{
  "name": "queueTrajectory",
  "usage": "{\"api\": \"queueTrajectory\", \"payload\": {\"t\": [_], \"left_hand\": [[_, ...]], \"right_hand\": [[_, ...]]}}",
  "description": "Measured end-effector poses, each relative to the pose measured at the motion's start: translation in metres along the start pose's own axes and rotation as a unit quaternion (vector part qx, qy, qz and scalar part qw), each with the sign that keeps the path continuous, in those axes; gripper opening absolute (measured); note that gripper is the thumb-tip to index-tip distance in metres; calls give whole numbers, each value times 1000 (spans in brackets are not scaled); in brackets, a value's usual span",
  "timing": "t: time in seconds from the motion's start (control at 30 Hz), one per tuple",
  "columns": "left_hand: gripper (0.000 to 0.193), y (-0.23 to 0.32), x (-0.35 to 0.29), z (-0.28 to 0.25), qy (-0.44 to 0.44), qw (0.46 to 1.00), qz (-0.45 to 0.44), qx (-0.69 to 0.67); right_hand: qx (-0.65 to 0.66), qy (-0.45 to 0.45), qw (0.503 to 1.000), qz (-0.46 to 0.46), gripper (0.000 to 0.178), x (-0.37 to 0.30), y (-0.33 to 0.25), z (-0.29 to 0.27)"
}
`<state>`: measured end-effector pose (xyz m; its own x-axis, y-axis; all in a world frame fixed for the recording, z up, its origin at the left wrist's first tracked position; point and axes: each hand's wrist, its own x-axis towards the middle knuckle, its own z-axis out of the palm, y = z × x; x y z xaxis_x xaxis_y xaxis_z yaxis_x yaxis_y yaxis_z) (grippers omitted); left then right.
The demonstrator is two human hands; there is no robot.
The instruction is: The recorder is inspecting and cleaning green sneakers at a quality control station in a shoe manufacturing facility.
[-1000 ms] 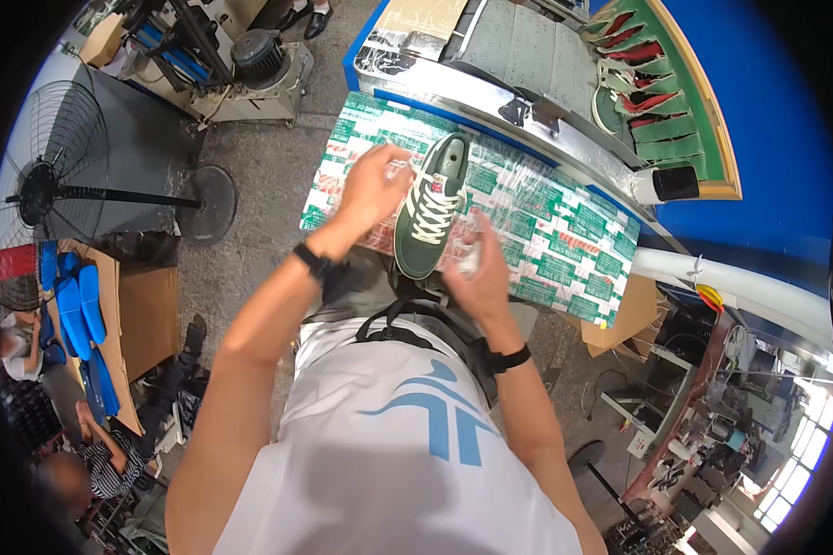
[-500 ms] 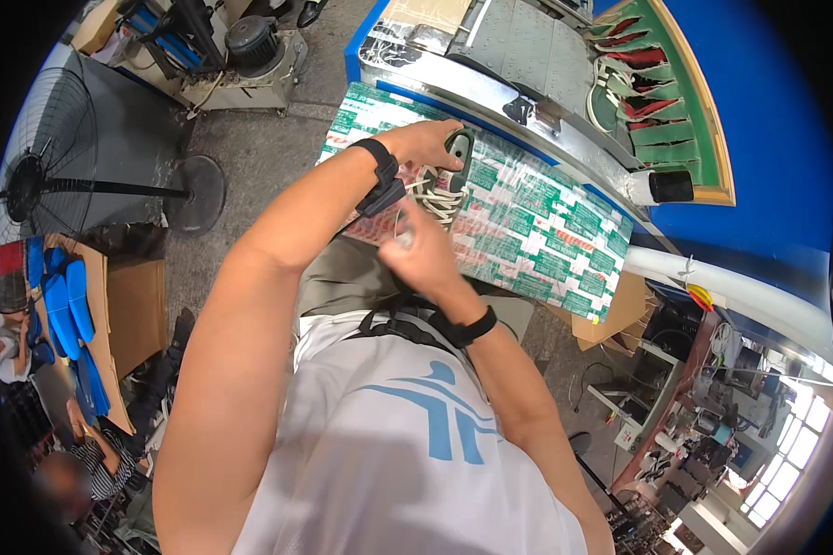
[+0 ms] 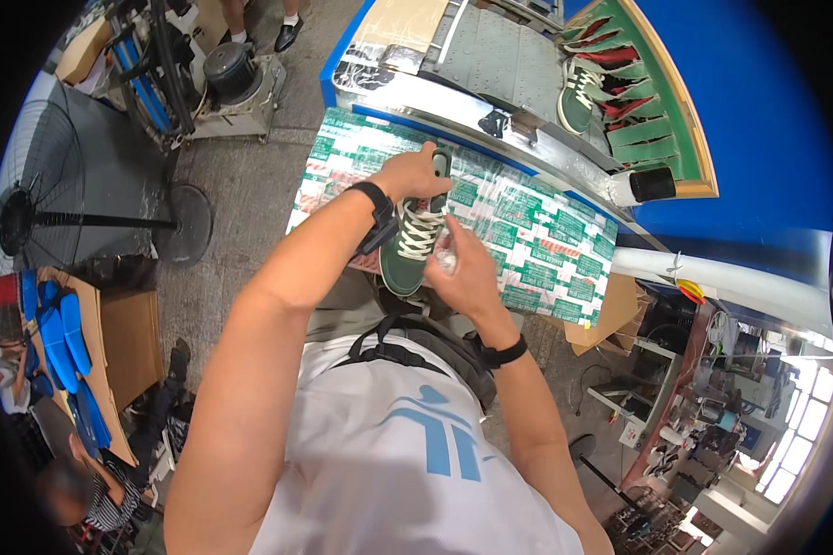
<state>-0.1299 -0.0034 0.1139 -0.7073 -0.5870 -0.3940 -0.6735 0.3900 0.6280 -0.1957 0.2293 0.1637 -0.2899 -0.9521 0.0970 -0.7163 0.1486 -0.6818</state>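
Observation:
A green sneaker (image 3: 404, 270) with white laces is held over the green-and-white taped board (image 3: 537, 250), its toe toward me and its heel pointing away. My left hand (image 3: 415, 174) is closed around the heel end, near the shoe's opening. At the right side of the shoe, my right hand (image 3: 467, 273) has its fingers bent against the upper beside the laces. Part of the shoe's side is hidden by that hand. The laces run crosswise over the tongue.
Beyond the board is a machine with a grey conveyor belt (image 3: 491, 55), where another green sneaker (image 3: 575, 104) lies beside hanging green and red strips. A standing fan (image 3: 17, 219) is at left, near a cardboard box (image 3: 131, 342) and blue pieces (image 3: 60, 342). Other people sit and stand around.
The sneaker has come nearer to me, its toe now showing. My right hand, blurred before over the laces, has shifted to the shoe's right side. My left hand still grips the heel end.

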Motion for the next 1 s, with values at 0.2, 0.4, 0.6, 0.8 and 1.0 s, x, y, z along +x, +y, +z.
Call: {"api": "queueTrajectory", "payload": {"t": [0.2, 0.4, 0.6, 0.8, 1.0], "left_hand": [[108, 0, 2, 4, -22, 999, -14, -24], [112, -4, 6, 7, -49, 997, 8, -53], [111, -2, 7, 5, -51, 998, 0, -32], [110, -9, 1, 7, -71, 992, -1, -102], [105, -3, -2, 9, -14, 998, -28, -63]], "right_hand": [[-63, -18, 996, -54, 83, -12, -7, -12], [-120, -67, 990, -38, 82, -60, -21, -23], [-28, -24, 999, -34, 80, -27, 3, 3], [-102, -64, 991, -53, 84, -55, -5, -41], [-47, -136, 989, 31, 87, -86, -32, -53]]}}
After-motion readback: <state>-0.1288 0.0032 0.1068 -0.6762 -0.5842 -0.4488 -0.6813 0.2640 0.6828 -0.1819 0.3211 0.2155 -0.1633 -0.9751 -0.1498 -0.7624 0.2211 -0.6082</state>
